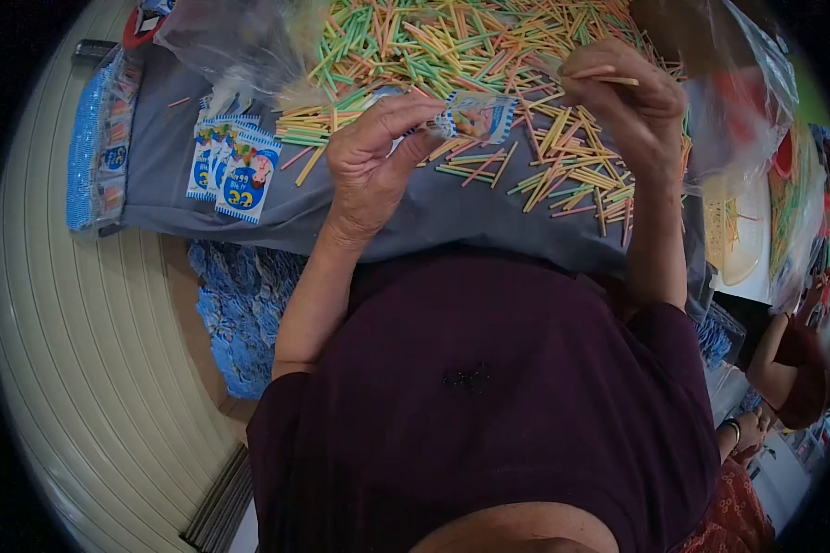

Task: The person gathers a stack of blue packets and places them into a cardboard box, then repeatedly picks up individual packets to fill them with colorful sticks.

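The left hand (373, 157) pinched a small printed packet (475, 118) in a closed grip. The right hand (622, 97) pinched one yellow stick (618, 81) above the stick pile (489, 46).

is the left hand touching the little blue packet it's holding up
Touching. The head view shows the left hand pinching one end of the small blue packet between thumb and fingertips, above the pile of coloured sticks.

Sticks (489, 55) green, yellow, orange, pink; packets (235, 166) blue-white, perhaps cartoon print; cloth (433, 217) grey.
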A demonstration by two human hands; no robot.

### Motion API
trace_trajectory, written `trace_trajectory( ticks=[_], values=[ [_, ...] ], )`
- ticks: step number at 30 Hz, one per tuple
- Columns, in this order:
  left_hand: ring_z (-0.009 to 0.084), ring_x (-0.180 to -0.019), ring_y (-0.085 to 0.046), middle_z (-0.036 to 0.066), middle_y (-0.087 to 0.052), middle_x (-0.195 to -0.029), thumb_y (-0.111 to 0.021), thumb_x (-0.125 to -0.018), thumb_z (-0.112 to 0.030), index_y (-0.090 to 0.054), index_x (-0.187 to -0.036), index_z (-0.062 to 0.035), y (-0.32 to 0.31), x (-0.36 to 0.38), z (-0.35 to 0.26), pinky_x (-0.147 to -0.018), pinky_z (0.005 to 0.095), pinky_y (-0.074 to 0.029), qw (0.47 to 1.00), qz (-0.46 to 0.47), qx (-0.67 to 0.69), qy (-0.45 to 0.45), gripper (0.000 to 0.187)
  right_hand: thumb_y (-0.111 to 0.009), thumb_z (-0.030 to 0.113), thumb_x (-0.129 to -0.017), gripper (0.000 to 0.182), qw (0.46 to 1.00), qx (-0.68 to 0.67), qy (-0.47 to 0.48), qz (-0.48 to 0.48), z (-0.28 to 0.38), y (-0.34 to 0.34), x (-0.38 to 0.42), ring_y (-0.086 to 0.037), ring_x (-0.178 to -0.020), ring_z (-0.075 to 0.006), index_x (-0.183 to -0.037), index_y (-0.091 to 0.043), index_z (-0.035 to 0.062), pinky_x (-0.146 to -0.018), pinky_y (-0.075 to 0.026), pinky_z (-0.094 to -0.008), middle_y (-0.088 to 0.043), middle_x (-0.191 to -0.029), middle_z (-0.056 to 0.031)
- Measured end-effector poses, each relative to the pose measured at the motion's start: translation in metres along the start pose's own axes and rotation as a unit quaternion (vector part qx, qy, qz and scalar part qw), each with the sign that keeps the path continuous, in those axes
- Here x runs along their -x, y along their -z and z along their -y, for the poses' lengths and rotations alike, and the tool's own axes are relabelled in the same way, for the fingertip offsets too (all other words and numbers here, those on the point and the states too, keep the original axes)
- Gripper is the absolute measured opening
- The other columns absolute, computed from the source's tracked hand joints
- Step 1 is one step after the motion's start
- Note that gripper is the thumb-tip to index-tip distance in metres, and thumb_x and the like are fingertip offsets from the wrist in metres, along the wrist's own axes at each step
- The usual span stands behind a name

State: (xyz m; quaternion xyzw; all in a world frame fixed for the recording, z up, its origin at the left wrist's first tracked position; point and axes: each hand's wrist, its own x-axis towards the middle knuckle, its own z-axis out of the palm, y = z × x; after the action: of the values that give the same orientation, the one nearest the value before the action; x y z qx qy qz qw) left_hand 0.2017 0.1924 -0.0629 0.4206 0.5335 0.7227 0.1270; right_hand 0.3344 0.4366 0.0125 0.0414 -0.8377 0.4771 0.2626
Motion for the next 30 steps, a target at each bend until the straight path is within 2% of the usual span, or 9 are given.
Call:
trace_trajectory(
  ticks=[3,4,7,12,15,22,25,27,30],
  values=[
    [0.0168,-0.106,-0.065,0.011,-0.068,-0.118,-0.069,-0.09,0.003,-0.069,-0.117,0.0009,-0.002,0.003,0.009,-0.092,0.0291,-0.053,0.999,0.02,-0.013,0.024,0.027,-0.075,-0.005,-0.076,0.014,0.986,-0.119,0.115,-0.004,0.033,-0.019,-0.011,-0.066,-0.085,-0.0206,-0.089,-0.07,-0.005,-0.075,-0.051,-0.0339,-0.069,-0.085,-0.0114],
    [0.0168,-0.106,-0.065,0.011,-0.068,-0.118,-0.069,-0.09,0.003,-0.069,-0.117,0.0009,-0.005,0.001,0.01,-0.092,0.0291,-0.053,0.999,0.024,-0.011,0.024,0.027,-0.077,-0.003,-0.074,0.017,0.99,-0.033,0.137,0.011,0.031,-0.025,-0.014,-0.066,-0.088,-0.0201,-0.089,-0.071,-0.0012,-0.079,-0.05,-0.0354,-0.069,-0.083,-0.0087],
    [0.0147,-0.104,-0.064,0.009,-0.068,-0.116,-0.069,-0.09,0.003,-0.069,-0.118,0.0008,-0.013,-0.002,0.009,-0.091,0.0272,-0.053,0.999,0.026,0.021,0.011,0.027,-0.078,0.004,-0.079,0.011,0.993,0.055,0.101,0.029,0.02,-0.05,-0.014,-0.068,-0.083,-0.0182,-0.088,-0.071,0.0061,-0.075,-0.051,-0.031,-0.07,-0.082,-0.0032],
    [0.0133,-0.092,-0.062,0.008,-0.069,-0.102,-0.07,-0.09,0.004,-0.07,-0.111,0.0037,-0.017,0.001,0.007,-0.081,0.0246,-0.051,0.996,-0.006,0.052,0.068,0.021,-0.075,0.005,-0.083,0.034,0.999,-0.038,0.039,0.004,0.013,-0.053,-0.012,-0.066,-0.078,-0.0218,-0.116,-0.071,0.0106,-0.069,-0.052,-0.0333,-0.069,-0.089,-0.0068],
    [0.0106,-0.09,-0.061,0.007,-0.069,-0.101,-0.068,-0.092,0.005,-0.069,-0.113,0.004,-0.022,-0.001,0.007,-0.079,0.0226,-0.05,0.991,-0.002,0.11,0.07,0.021,-0.072,0.002,-0.083,0.035,0.993,0.083,0.065,0.049,0.024,-0.049,-0.017,-0.067,-0.081,-0.0215,-0.117,-0.071,0.0105,-0.068,-0.053,-0.0335,-0.068,-0.089,-0.007],
    [0.0103,-0.088,-0.06,0.006,-0.068,-0.099,-0.066,-0.094,0.001,-0.068,-0.115,0.004,-0.018,-0.001,0.009,-0.08,0.0228,-0.048,0.997,-0.013,0.032,0.068,0.021,-0.071,-0.002,-0.082,0.037,0.984,0.09,0.149,0.044,0.018,-0.044,-0.02,-0.068,-0.081,-0.0217,-0.117,-0.071,0.0102,-0.067,-0.053,-0.033,-0.067,-0.095,-0.0069],
    [0.0106,-0.088,-0.06,0.006,-0.068,-0.099,-0.065,-0.096,-0.001,-0.068,-0.115,0.0043,-0.017,-0.003,0.006,-0.082,0.0236,-0.048,0.997,-0.013,0.049,0.061,0.02,-0.073,-0.003,-0.08,0.036,0.988,0.101,0.116,0.0,0.025,-0.049,-0.015,-0.069,-0.08,-0.0223,-0.113,-0.071,0.0084,-0.067,-0.054,-0.032,-0.069,-0.096,-0.0075],
    [0.0098,-0.087,-0.06,0.006,-0.069,-0.099,-0.064,-0.096,-0.002,-0.068,-0.115,0.0041,-0.017,0.0,0.007,-0.079,0.0229,-0.048,0.997,-0.018,0.057,0.042,0.02,-0.075,-0.003,-0.077,0.033,0.988,-0.09,0.004,-0.125,0.024,-0.056,-0.009,-0.069,-0.08,-0.0219,-0.109,-0.072,0.0069,-0.067,-0.054,-0.0306,-0.07,-0.094,-0.0087],
    [0.0091,-0.085,-0.06,0.006,-0.069,-0.099,-0.063,-0.097,-0.002,-0.068,-0.115,0.0037,-0.016,0.004,-0.002,-0.075,0.0226,-0.049,0.995,-0.018,0.017,0.099,0.019,-0.077,-0.001,-0.077,0.024,0.996,0.02,0.084,-0.035,0.019,-0.057,-0.011,-0.07,-0.076,-0.0197,-0.1,-0.074,0.0066,-0.066,-0.054,-0.0295,-0.071,-0.087,-0.0074]
  ],
)
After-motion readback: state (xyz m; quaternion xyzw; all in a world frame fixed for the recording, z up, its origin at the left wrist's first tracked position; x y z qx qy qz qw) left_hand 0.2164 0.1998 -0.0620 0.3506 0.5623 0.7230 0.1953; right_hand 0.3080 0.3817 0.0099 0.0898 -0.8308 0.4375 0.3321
